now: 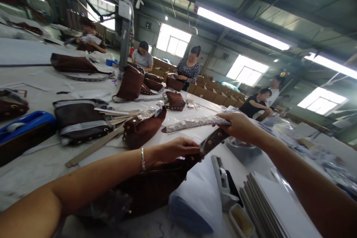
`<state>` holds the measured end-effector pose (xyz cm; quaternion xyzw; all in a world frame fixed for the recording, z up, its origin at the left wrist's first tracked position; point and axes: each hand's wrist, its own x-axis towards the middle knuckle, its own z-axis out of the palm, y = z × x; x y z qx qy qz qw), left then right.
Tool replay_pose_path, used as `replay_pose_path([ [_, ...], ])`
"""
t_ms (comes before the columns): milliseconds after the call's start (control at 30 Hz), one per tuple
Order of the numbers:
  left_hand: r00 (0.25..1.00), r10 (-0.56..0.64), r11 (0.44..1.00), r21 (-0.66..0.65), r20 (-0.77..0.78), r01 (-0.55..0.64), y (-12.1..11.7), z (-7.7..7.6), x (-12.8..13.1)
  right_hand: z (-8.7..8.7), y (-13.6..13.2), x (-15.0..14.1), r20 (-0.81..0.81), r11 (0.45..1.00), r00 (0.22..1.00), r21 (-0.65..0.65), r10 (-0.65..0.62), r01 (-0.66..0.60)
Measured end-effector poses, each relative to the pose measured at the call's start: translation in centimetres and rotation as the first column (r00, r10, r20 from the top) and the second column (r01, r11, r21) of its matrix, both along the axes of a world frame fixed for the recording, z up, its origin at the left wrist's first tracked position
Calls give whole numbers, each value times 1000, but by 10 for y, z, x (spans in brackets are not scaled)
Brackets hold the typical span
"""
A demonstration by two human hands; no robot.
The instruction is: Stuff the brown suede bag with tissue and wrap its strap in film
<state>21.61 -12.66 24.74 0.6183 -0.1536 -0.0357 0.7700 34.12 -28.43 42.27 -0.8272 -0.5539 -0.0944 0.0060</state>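
Above the bag (158,187), two hands held a strap (214,141).

Near the bag's right end, the left hand (178,148) pinched the strap with bent fingers; farther out from the bag, the right hand (238,124) was closed around it. The strap slanted up from that end of the bag, and a pale wrapped length (192,123) hung out from the right hand, beyond the bag. Also beyond the bag sat a studded pouch (145,128); right of the bag stood stacked boards (279,202).

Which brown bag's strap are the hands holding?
The bag lowest in view: its strap runs up to the left hand and right hand; other bags lie farther off.
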Motion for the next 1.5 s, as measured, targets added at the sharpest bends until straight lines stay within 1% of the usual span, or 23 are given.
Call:
replay_pose_path([
  [67,999,16,998,-69,36,-13,0,2,-4,2,-1,3,-13,998,1000,60,18,-17],
  [100,998,43,993,-108,45,-38,1,5,-6,2,-1,4,-28,996,999,87,22,-19],
  [200,987,160,966,-202,-7,-158,0,12,-8,3,-1,4,-71,992,997,126,18,-9],
  [267,978,202,955,-213,-42,-206,-1,15,-7,2,0,3,-88,992,996,127,29,-17],
  [333,975,213,955,-199,-57,-220,-4,18,-7,2,0,2,-95,991,994,127,49,-36],
  [467,959,262,940,-195,-106,-278,-10,21,-8,3,-2,3,-42,992,998,121,53,-47],
  [533,960,264,944,-180,-90,-276,-11,20,-9,3,-4,4,-9,994,999,108,33,-32],
  [600,969,234,957,-159,-76,-243,-11,19,-10,2,-6,5,5,996,1000,85,22,-22],
  [733,978,187,969,-148,-97,-200,-10,10,-12,-4,-8,4,52,998,998,63,19,-22],
  [800,976,214,968,-120,-50,-219,-9,4,-10,-6,-7,1,79,997,997,72,10,-16],
  [867,960,272,962,-37,62,-270,-9,-2,-9,-6,-6,-2,95,996,995,87,7,-15],
  [967,905,357,916,104,233,-388,-9,-6,-10,-5,-3,-4,102,994,995,111,5,-16],
  [1033,884,371,892,157,284,-425,-10,-4,-14,-5,-3,-3,80,990,997,137,13,-24],
  [1100,874,382,879,175,300,-444,-11,0,-19,-5,-3,1,28,984,999,177,26,-30],
  [1200,844,459,850,139,278,-508,-12,5,-23,-5,-3,5,-52,974,998,228,28,-15],
  [1267,830,502,836,107,245,-538,-13,6,-22,-6,-3,7,-89,972,996,235,24,-2],
  [1333,824,518,831,95,227,-549,-14,7,-20,-7,-2,9,-118,972,993,234,25,4],
  [1433,790,544,791,142,283,-595,-14,9,-16,-11,0,11,-158,975,987,221,23,12],
  [1500,779,530,769,197,334,-608,-13,10,-14,-16,0,14,-193,977,981,210,20,22],
])
